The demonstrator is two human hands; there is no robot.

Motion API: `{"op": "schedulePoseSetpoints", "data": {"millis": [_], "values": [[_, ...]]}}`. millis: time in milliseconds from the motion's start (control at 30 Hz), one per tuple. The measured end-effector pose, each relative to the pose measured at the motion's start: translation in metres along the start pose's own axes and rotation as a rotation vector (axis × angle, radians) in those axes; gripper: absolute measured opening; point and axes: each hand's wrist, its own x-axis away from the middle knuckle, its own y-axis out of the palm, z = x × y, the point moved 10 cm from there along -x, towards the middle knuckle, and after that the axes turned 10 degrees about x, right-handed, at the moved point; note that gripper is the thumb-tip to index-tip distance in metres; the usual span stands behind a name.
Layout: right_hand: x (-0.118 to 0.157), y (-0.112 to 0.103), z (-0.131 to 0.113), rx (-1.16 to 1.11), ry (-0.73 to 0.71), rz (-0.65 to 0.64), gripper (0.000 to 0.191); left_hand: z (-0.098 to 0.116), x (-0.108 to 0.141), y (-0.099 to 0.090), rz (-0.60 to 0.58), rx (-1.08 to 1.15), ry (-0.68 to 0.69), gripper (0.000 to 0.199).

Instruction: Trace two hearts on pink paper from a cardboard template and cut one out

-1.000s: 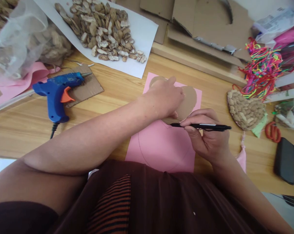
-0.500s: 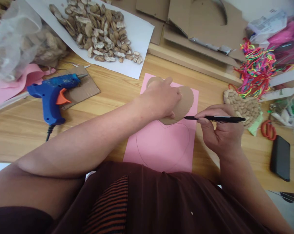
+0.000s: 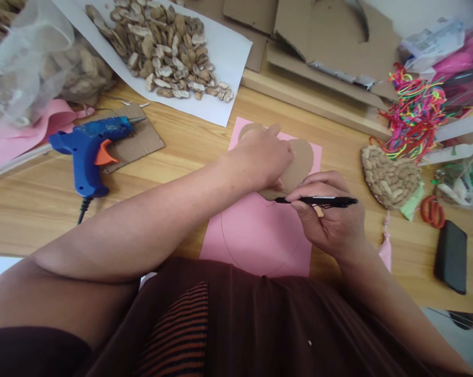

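Observation:
A cardboard heart (image 3: 301,159) lies on a pink sheet (image 3: 256,238), which also bears a thin drawn heart outline nearer my body. My left hand (image 3: 266,157) presses on the cardboard heart from above with its fingers apart, covering its middle. Between the thumb and fingers of my right hand (image 3: 330,220) is a black pen (image 3: 326,201), held nearly level. The pen's tip touches or hovers at the cardboard's lower edge, near its point; which of the two I cannot tell.
At left a blue glue gun (image 3: 89,152) rests by a cardboard scrap (image 3: 144,136). Peanut shells (image 3: 177,57) cover white paper (image 3: 236,57) behind. At right are a shell-covered heart (image 3: 389,175), coloured cords (image 3: 417,115), orange-handled scissors (image 3: 432,211) and a phone (image 3: 451,256). Cardboard (image 3: 330,47) lies at the back.
My right hand and the pen have moved left and slightly toward my body, along the cardboard heart's edge to near its point. The left hand stays on the cardboard heart.

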Motion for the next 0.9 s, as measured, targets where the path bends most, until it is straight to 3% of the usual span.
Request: {"op": "schedulePoseSetpoints", "data": {"millis": [267,900], "values": [[0.000,0.000,-0.005,0.013,-0.027,0.001,0.008,0.000,-0.001,0.000,0.020,0.013,0.014,0.064],[-0.013,0.013,-0.010,-0.070,-0.032,0.008,0.015,-0.002,-0.002,0.001,0.014,0.013,0.005,0.053]]}}
